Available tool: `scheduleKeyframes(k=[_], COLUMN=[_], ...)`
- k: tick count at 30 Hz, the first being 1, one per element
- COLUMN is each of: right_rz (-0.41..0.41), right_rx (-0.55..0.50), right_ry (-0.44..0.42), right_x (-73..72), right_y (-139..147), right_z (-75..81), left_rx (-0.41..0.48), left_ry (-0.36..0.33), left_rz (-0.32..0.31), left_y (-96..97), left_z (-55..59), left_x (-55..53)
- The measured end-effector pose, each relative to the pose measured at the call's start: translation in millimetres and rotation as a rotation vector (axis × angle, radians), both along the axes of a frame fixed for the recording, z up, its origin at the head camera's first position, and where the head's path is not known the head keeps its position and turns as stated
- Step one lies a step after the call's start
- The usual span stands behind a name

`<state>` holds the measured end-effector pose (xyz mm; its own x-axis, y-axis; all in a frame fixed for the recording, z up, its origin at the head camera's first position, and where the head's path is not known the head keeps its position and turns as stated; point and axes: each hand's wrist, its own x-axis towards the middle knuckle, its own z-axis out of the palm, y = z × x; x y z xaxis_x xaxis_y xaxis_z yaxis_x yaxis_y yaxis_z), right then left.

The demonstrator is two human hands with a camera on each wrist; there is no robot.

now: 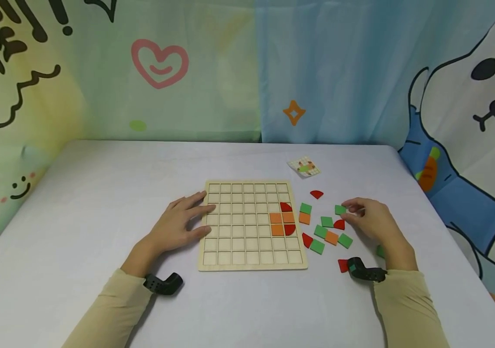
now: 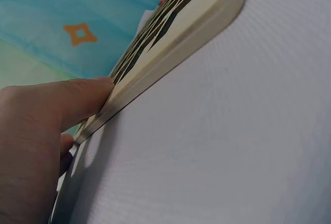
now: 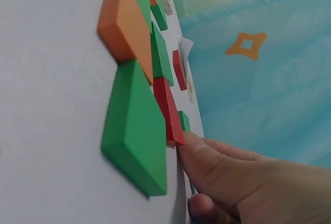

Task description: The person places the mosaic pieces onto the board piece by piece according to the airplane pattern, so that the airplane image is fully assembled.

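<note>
A wooden grid board (image 1: 236,233) lies flat on the table, with several orange squares (image 1: 276,229) and two red rounded pieces (image 1: 289,229) in cells at its right side. My left hand (image 1: 177,223) rests with spread fingers on the board's left edge; in the left wrist view the thumb (image 2: 85,97) touches the rim. Right of the board, the thumb and index finger of my right hand (image 1: 371,218) pinch a green square tile (image 1: 340,210). In the right wrist view, that green tile (image 3: 184,121) is partly hidden behind a red piece (image 3: 168,113) and the thumb.
Loose green, orange and red pieces lie between board and right hand, including an orange square (image 1: 332,238) and a green one (image 1: 345,240). A red piece (image 1: 343,265) lies beside the right wrist camera (image 1: 364,271). Behind sits a pattern card (image 1: 304,167).
</note>
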<state>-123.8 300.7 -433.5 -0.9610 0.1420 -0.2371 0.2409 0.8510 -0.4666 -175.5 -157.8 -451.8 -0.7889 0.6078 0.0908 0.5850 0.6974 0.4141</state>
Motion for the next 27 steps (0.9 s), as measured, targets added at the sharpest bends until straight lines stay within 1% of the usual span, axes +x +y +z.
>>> scheduleKeyframes(k=[6,13,22,27], right_rz=[-0.022,-0.010,0.011,0.002], right_rx=[0.001,0.008,-0.003,-0.020], right_ry=[0.011,0.029,0.052,0.048], right_x=[0.4,-1.3,-0.6,0.6], right_y=[2.4,2.8,3.2,2.0], right_z=[-2.9,-3.5,-2.9,-1.5], left_rx=[-0.005,-0.006,-0.006,0.001], left_ry=[-0.003,0.000,0.004,0.003], left_rz=[-0.006,-0.006,-0.004,-0.003], left_y=[1.5,1.1,0.2,-0.1], left_z=[-1.4,-3.0,0.0,0.8], left_x=[-1.2,-2.6,-2.3,-1.1])
